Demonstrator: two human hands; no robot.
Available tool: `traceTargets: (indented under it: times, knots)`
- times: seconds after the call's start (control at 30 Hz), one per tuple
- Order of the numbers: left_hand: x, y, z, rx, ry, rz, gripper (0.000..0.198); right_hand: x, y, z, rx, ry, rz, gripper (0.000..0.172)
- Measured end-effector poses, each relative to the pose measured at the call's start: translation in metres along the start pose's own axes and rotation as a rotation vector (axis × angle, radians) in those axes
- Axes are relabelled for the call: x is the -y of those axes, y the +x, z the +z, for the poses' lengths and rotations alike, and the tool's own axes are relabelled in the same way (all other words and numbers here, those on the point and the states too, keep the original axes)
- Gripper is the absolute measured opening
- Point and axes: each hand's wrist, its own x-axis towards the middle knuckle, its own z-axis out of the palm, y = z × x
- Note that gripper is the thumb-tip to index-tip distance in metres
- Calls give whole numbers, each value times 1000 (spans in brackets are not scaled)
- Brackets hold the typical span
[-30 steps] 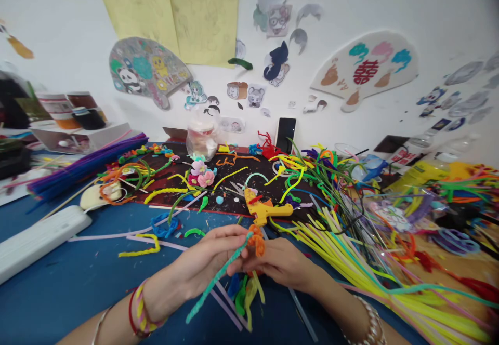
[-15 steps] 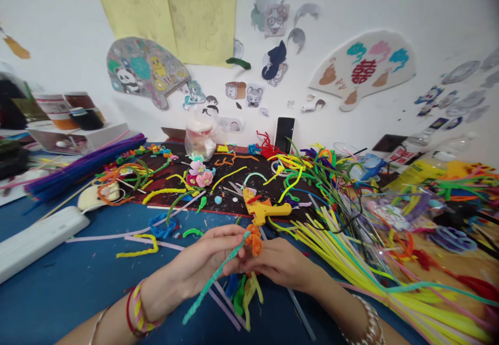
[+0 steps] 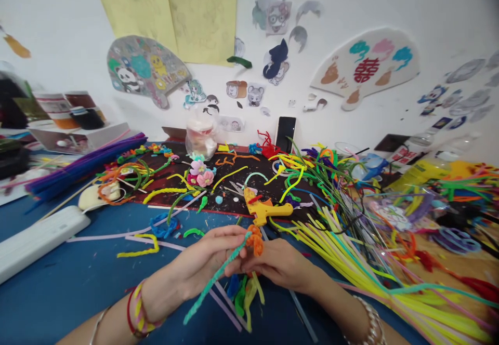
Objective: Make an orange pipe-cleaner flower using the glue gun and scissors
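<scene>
Between the fingertips of my left hand [image 3: 218,251] is a teal pipe cleaner [image 3: 212,282], its long twisted tail slanting down to the left. Its upper end meets a curled orange pipe-cleaner piece [image 3: 255,240]. My right hand [image 3: 278,262] is closed around the lower side of that orange piece, with its fingertips partly hidden. Both hands touch each other at the fingers. Just beyond them lies a yellow glue gun [image 3: 268,210]. Below the hands, green leaf-like pieces [image 3: 240,297] and lilac strips [image 3: 224,308] rest on the blue table.
A thick bundle of yellow pipe cleaners [image 3: 351,262] spreads over the right side. Pink fuzzy flowers [image 3: 202,174] and scissors [image 3: 236,188] lie on the dark mat [image 3: 187,202]. On the left are a white power strip [image 3: 42,238] and a purple-blue bundle [image 3: 86,166].
Hardly anything differs. The view has shifted very slightly, while both hands keep the same hold on the teal and orange pieces.
</scene>
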Motion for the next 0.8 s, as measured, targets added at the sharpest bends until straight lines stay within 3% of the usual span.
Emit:
traceTargets:
  times: [0.33,0.53,0.8]
  knots:
    - [2,-1,0,-5,-32,0,8,0,0,-1,-21,-144,-77,16]
    - [-1,-1,1,-25,-49,-24,5,1,0,-3,67,-155,-89,16]
    - [-4,-3,4,-53,-81,-57,8,2,1,-5,71,-185,-84,15]
